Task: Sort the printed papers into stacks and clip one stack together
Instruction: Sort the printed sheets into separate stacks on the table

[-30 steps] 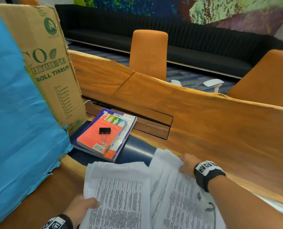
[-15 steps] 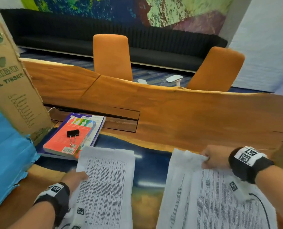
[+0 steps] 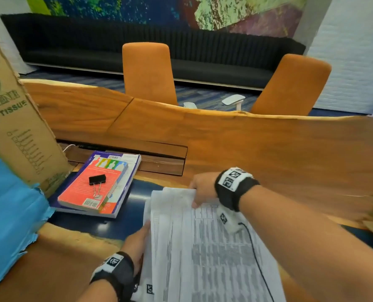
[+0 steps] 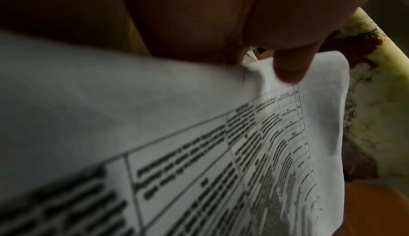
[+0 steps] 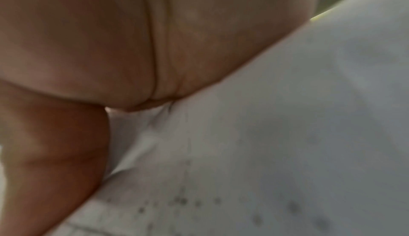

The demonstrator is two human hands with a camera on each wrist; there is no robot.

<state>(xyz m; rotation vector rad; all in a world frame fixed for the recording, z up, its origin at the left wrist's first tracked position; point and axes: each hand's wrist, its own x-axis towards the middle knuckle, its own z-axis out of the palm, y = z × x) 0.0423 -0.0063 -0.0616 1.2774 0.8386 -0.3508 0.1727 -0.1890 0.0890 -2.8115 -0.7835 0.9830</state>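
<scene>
A bundle of printed papers (image 3: 203, 247) with tables lies fanned in front of me, over the table's blue inlay and wood. My right hand (image 3: 199, 191) grips the far top edge of the papers; the right wrist view shows the papers (image 5: 276, 134) under the palm. My left hand (image 3: 137, 240) holds the left side of the bundle, and in the left wrist view a fingertip (image 4: 287, 71) presses the printed papers (image 4: 243, 143). A black binder clip (image 3: 97, 180) rests on a red book (image 3: 89, 188) to the left.
The red book sits atop a larger purple book (image 3: 124, 188) on the wooden table (image 3: 268, 153). A cardboard box (image 3: 17, 131) and blue sheet (image 3: 7, 214) stand at the left. Two orange chairs (image 3: 148, 73) and a black sofa are beyond the table.
Half a second ago the papers lay in two separate stacks, one under each hand. Now both hands have come together and the papers form one overlapping bundle at the centre right.
</scene>
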